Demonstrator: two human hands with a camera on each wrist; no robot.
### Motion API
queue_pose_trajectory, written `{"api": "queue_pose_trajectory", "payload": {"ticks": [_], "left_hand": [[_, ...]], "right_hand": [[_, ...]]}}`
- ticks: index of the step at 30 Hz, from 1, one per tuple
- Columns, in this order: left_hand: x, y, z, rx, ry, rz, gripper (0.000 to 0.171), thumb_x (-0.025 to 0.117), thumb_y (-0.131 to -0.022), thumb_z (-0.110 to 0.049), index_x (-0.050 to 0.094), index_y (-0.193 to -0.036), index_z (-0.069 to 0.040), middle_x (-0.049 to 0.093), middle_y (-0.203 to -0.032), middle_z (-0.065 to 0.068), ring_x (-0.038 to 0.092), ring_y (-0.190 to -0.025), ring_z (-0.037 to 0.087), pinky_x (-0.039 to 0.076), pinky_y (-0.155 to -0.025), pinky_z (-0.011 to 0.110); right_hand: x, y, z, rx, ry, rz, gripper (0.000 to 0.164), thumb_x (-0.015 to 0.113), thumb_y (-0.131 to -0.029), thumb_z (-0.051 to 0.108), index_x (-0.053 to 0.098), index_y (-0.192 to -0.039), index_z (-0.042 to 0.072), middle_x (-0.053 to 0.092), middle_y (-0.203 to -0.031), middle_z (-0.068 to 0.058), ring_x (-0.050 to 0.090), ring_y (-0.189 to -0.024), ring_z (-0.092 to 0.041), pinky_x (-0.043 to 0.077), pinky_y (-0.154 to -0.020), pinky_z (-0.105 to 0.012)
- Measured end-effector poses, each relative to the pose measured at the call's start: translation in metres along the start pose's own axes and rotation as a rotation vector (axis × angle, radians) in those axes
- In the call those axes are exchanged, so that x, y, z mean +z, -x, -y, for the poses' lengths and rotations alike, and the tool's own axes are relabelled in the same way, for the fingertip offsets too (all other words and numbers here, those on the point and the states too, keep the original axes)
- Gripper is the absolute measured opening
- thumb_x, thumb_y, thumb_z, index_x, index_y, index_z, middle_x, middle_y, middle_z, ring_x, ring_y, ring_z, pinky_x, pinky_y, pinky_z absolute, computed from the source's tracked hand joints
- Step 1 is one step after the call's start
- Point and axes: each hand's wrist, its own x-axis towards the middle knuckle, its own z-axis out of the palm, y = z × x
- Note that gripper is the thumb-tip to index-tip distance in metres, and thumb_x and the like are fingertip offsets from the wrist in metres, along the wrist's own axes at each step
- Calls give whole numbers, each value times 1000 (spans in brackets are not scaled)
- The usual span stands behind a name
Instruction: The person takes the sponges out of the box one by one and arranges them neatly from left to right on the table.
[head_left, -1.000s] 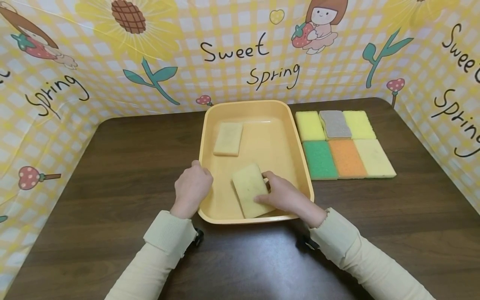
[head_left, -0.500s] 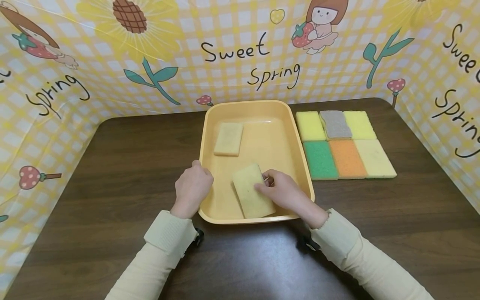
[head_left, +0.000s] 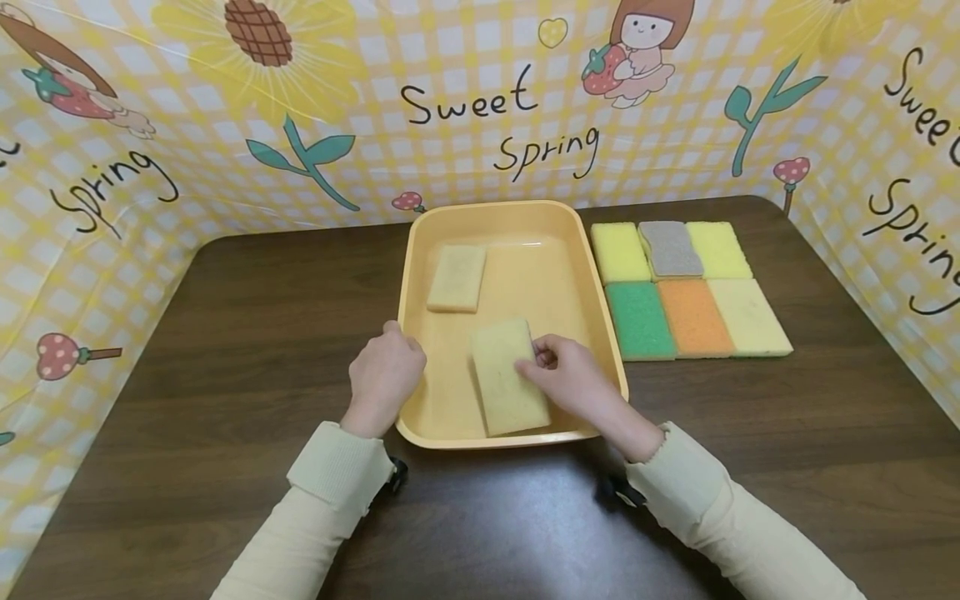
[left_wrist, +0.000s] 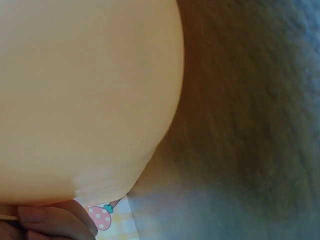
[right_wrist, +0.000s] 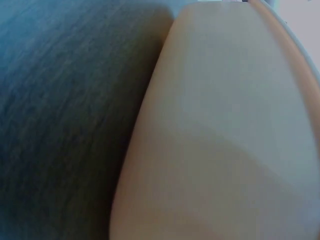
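Note:
A pale yellow sponge (head_left: 510, 379) lies slanted in the front part of the yellow tray (head_left: 551, 218). My right hand (head_left: 573, 375) pinches the sponge by its right edge, thumb on the top face and the other fingers partly hidden behind that edge. On the tray's left rim, my left hand (head_left: 386, 371) grips with curled fingers. The left wrist view shows those fingers (left_wrist: 57, 222) at the rim. A second pale sponge (head_left: 457, 278) lies flat at the tray's back left. Only tray wall (right_wrist: 215, 115) and tabletop fill most of the right wrist view.
Right of the tray, several sponges lie side by side in two rows: a grey one (head_left: 671, 248) between yellow ones at the back, and green (head_left: 640, 320), orange (head_left: 695, 317) and pale yellow (head_left: 750, 317) in front. A patterned cloth (head_left: 465, 50) stands around the dark wooden table (head_left: 285, 333).
The sponge in my right hand has turned a little clockwise, its far end shifting right. My right hand has moved slightly right with it. The left hand stays on the rim.

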Motion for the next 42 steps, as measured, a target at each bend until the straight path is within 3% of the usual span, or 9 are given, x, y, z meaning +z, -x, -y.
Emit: {"api": "queue_pose_trajectory", "payload": {"ticks": [10, 21, 27, 35, 42], "left_hand": [[0, 0, 0, -3, -1, 2, 32, 31, -96, -22, 50, -103, 3, 63, -84, 24, 64, -74, 37, 47, -58, 46], [-1, 0, 0, -9, 2, 3, 33, 31, -97, -22, 50, -104, 3, 64, -85, 24, 65, -75, 37, 48, -60, 47], [0, -1, 0, -4, 4, 6, 32, 30, -97, -21, 50, -103, 4, 63, -82, 23, 64, -72, 35, 46, -57, 45], [1, -1, 1, -8, 9, 8, 32, 30, -97, -21, 50, -101, 3, 63, -80, 23, 64, -72, 35, 46, -56, 44], [0, -1, 1, -11, 4, 14, 32, 31, -97, -23, 50, -103, 3, 63, -82, 23, 65, -74, 35, 46, -56, 44]], "right_hand": [[-11, 7, 1, -40, -16, -34, 22, 61, -91, 21, 55, -94, 0, 54, -88, -8, 49, -82, -18, 41, -74, -26], [-38, 21, 0, -61, -12, -69, 20, 60, -92, 19, 53, -88, 1, 50, -79, -5, 47, -74, -17, 40, -68, -27], [-52, 27, -3, -31, -12, -72, 24, 59, -93, 26, 50, -86, 4, 45, -74, -2, 43, -71, -16, 38, -64, -26], [-67, 34, -13, 8, -48, -75, 26, 59, -93, 28, 54, -92, 2, 49, -72, 1, 47, -65, -10, 40, -59, -24], [-77, 41, -26, 64, -58, -66, 35, 56, -94, 35, 57, -100, 1, 57, -79, 2, 51, -74, -10, 43, -66, -24]]}}
